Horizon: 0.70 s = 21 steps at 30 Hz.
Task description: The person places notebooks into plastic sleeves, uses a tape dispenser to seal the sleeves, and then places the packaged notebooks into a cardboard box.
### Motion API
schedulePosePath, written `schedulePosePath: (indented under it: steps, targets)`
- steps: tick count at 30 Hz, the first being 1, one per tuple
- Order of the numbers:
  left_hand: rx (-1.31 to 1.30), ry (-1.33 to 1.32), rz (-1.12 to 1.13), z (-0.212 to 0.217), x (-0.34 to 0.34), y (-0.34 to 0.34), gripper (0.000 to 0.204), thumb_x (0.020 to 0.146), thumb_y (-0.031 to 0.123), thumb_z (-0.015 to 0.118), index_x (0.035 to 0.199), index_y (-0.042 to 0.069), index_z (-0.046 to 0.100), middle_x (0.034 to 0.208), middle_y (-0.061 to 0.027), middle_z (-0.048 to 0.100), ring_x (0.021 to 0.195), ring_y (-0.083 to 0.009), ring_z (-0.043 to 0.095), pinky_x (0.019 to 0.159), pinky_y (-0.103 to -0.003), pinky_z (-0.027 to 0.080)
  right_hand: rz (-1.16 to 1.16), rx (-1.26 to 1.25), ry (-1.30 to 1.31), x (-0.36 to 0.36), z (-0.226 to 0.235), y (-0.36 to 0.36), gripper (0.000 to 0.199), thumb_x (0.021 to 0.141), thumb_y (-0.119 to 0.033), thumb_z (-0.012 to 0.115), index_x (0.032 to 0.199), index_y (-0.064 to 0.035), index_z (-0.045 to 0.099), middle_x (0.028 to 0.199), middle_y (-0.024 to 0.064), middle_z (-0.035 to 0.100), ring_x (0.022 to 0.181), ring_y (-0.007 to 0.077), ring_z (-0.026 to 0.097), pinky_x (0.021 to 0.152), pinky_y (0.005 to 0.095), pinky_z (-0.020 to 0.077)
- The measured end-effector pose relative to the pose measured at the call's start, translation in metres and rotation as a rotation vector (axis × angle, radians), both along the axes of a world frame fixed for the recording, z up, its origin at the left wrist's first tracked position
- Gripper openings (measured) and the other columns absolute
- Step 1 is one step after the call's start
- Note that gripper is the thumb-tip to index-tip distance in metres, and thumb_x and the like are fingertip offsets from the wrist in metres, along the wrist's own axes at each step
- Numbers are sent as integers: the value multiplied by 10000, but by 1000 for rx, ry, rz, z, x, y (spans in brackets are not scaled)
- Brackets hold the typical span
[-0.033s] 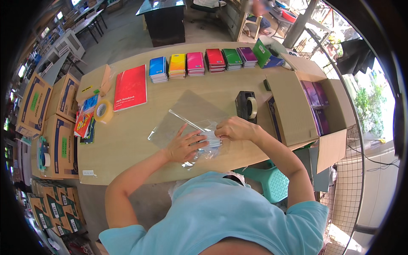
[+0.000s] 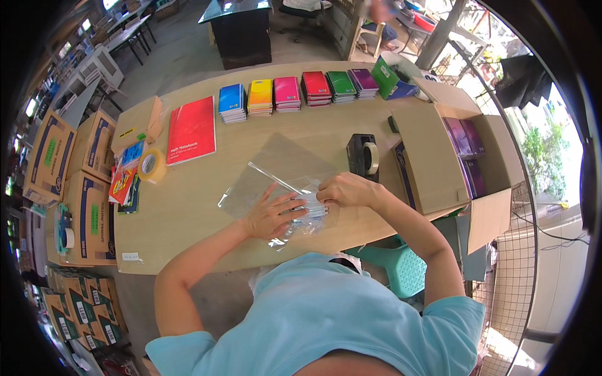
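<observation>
A small stack (image 2: 313,211), with clear film (image 2: 273,156) about it, is touched by both hands: the left hand (image 2: 271,214) is spread over it, the right hand (image 2: 343,189) curled at its right end. Beyond the stack, coloured notebook piles (image 2: 315,86) are lined up across the desk (image 2: 182,216); to its right, a tape dispenser (image 2: 358,156) and an open carton (image 2: 419,153) are placed.
</observation>
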<state>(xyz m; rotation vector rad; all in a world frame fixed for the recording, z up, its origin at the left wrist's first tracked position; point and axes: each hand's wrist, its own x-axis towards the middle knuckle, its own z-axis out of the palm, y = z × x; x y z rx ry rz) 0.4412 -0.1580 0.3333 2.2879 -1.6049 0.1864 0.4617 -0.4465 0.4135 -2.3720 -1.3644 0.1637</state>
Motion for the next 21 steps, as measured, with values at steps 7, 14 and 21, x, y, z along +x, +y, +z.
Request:
schedulePosePath:
  steps: [7, 14, 21]
  targets:
    - [290, 112, -38, 37, 11, -11, 905, 694, 219, 758, 1467, 475, 363, 1610, 0, 214, 1483, -283, 214, 1165, -651, 151, 9, 62, 8, 3, -14, 12, 124, 740, -102, 714, 786, -63, 606, 867, 83, 621, 757, 314, 636, 621, 413, 499]
    - [292, 109, -24, 27, 18, -13, 943, 669, 220, 786, 1448, 531, 354, 1614, -48, 186, 1497, -349, 142, 1163, -659, 159, -1, 43, -152, 6, -19, 31, 229, 693, -98, 770, 889, -93, 653, 1276, 74, 530, 1152, 350, 534, 884, 478, 499]
    - [-119, 88, 66, -14, -9, -17, 805, 705, 294, 791, 1413, 429, 433, 1530, -91, 314, 1482, -391, 162, 1145, -686, 77, -401, 662, 773, -9, -95, 20, 959, 710, 17, 779, 1510, -129, 271, 1426, 129, 434, 1223, 276, 525, 1028, 411, 434]
